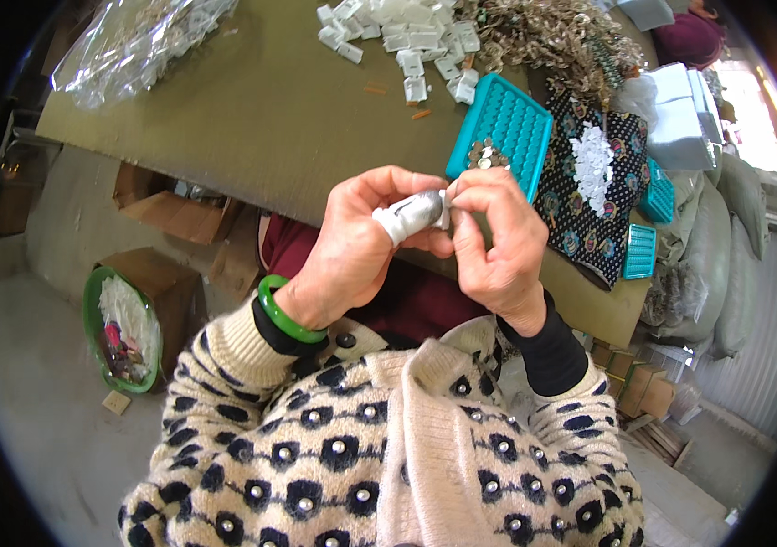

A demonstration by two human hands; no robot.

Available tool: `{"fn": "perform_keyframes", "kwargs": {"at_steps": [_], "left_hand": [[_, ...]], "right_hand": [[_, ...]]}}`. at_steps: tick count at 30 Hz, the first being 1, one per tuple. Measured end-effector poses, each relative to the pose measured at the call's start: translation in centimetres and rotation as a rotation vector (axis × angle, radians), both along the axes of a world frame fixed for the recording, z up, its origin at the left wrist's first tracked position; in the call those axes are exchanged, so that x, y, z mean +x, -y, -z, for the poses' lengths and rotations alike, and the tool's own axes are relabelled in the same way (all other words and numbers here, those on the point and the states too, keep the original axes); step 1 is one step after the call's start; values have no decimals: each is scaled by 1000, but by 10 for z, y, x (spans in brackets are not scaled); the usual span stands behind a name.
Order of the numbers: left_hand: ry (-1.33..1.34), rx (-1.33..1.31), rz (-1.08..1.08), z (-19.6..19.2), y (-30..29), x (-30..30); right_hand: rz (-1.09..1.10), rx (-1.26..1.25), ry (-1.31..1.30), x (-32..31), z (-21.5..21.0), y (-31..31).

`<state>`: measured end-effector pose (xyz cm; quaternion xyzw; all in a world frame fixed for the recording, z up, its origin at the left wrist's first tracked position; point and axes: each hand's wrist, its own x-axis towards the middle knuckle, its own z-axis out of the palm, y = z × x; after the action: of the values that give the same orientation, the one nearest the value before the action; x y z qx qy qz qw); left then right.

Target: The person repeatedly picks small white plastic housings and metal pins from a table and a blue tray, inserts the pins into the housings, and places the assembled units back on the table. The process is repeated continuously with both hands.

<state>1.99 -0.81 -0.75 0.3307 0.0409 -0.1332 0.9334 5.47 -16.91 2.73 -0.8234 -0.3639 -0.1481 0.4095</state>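
head view, looking down. the left hand (356,239), with a white wrap over its thumb and a green bangle (284,312) at the wrist, is curled shut around a small white plastic piece (443,210), which sits between the two hands just in front of the person's chest. the right hand (495,239) meets it from the other side, its fingertips pinched closed on the same piece, so that the two hands touch at the piece. whether anything else lies in either palm cannot be told.

just beyond the right hand, on the tabletop (252,118), lies a teal compartment tray (503,129) with a small heap of metal bits at its near end. to the right of that tray, a dark patterned cloth (621,223) carries a pile of white chips (592,164); two smaller teal trays (648,228) rest at its far-right edge. farther beyond the hands, loose white plastic pieces (411,46) are scattered, with a heap of metal springs (557,36) beside them. well to the left of the left hand, at the far corner of the tabletop, lies a clear plastic bag (138,41).

below and left of the left hand, on the floor, stands a green basin (90,314) holding scraps, next to brown cardboard boxes (179,214).
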Motion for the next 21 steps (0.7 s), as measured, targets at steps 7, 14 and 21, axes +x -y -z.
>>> {"fn": "perform_keyframes", "kwargs": {"at_steps": [7, 14, 21], "left_hand": [[-37, -55, 66, -5, 1, 6], [-2, 61, 24, 0, -4, 19], [-25, 46, 19, -1, -3, 21]], "right_hand": [[-61, -109, -41, 24, -22, 26], [540, -313, 48, 137, -1, 117], [592, -623, 235, 190, 34, 146]]}}
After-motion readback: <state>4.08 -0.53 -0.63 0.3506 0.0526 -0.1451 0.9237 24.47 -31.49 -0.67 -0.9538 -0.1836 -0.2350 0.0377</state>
